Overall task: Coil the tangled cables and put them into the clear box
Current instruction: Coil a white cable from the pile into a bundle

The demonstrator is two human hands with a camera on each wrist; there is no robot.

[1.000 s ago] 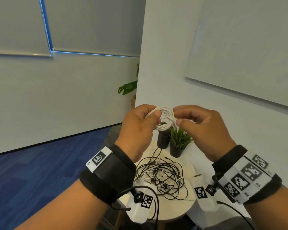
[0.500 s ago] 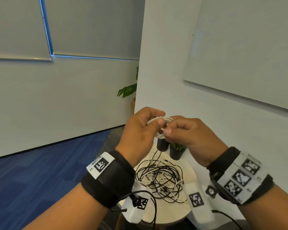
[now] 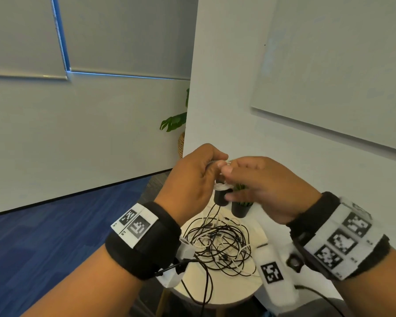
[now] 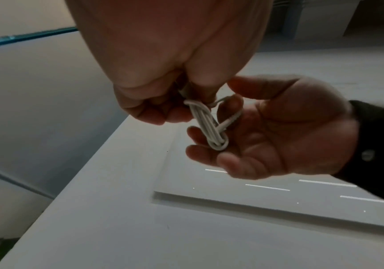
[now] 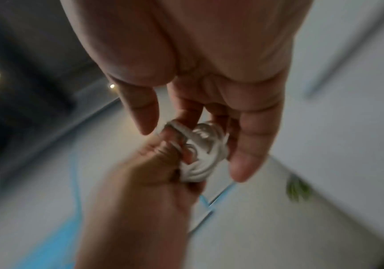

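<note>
Both hands meet above the counter (image 3: pixel 217 291): left hand (image 4: pixel 163 60) grip pinches the top of the white cable coil (image 4: pixel 209 125), which hangs long downward; right hand (image 4: pixel 276 131), fingers loosely around its low end, is equally near.

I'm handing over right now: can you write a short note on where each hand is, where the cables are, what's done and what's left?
Left hand: pinches the white cable coil at its top, held up in the air above the table.
Right hand: cupped beside the coil, fingers loosely curled around its lower end; whether they actually grip it is unclear.
Cables: one white cable is coiled in hand. A tangle of black and white cables lies on the round table.
Done: one coil nearly finished.
Left: box that coil, then untangle, coil and box the rest. The clear box is not in view.
</note>
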